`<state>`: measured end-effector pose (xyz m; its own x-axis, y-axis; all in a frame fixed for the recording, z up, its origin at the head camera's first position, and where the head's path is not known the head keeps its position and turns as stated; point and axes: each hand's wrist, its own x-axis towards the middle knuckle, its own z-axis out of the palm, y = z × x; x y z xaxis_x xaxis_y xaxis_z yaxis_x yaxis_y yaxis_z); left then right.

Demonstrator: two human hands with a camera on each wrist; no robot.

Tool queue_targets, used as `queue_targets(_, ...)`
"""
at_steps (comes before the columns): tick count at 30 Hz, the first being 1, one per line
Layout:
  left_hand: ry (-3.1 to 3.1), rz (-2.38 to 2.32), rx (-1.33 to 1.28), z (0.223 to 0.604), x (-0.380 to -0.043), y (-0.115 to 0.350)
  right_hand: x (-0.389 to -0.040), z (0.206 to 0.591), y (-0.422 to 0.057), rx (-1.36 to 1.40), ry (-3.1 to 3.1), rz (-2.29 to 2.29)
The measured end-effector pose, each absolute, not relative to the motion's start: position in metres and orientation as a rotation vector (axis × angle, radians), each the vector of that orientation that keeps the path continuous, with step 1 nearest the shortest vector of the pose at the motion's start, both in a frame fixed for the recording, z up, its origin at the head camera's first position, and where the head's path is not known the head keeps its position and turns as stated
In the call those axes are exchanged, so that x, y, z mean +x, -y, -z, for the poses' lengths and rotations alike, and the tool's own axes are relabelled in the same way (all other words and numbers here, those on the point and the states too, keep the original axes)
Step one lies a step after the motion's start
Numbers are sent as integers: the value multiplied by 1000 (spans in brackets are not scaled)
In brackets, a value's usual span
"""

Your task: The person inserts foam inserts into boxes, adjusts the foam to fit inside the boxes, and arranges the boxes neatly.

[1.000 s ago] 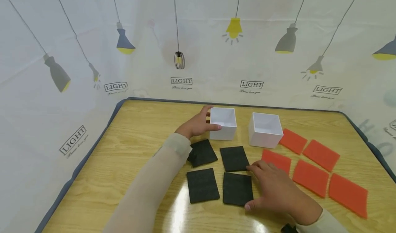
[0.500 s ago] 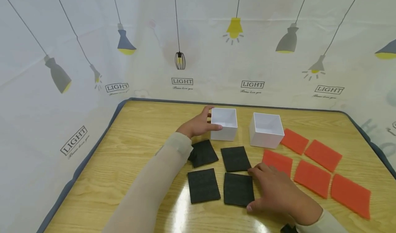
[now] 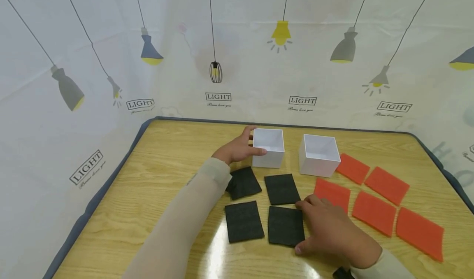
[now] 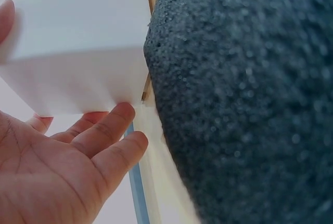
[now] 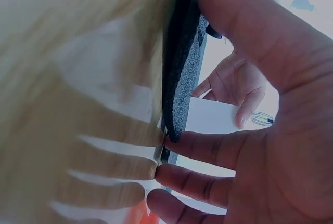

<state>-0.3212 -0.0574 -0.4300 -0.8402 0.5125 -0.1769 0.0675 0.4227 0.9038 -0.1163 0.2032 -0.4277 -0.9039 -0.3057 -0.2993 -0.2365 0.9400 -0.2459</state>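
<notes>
In the head view my left hand [image 3: 235,149] holds the left white box [image 3: 268,159], thumb on its front face and index finger at the back left corner. The left wrist view shows the fingertips [image 4: 123,110] against the box's side. My right hand [image 3: 331,229] has its thumb and index finger at two corners of the nearest black foam square [image 3: 285,225], which lies on the table. In the right wrist view this foam square [image 5: 183,78] spans from thumb to index finger, with the other fingers beside it touching the tabletop.
Another open white box [image 3: 319,166] stands to the right. Several black squares [image 3: 282,189] lie in front of the boxes, one partly under the left sleeve. Several red squares [image 3: 374,212] lie on the right. A lamp-patterned sheet [image 3: 255,73] walls the wooden table [image 3: 148,188].
Both hands keep their places at the left box and the nearest black foam square. Only a slight shift of the head view shows.
</notes>
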Motion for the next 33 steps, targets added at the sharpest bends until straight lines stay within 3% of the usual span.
queue_targets(33, -2244, -1414, 472, 426, -317, 56, -112, 433, -198, -439, -2791, 309)
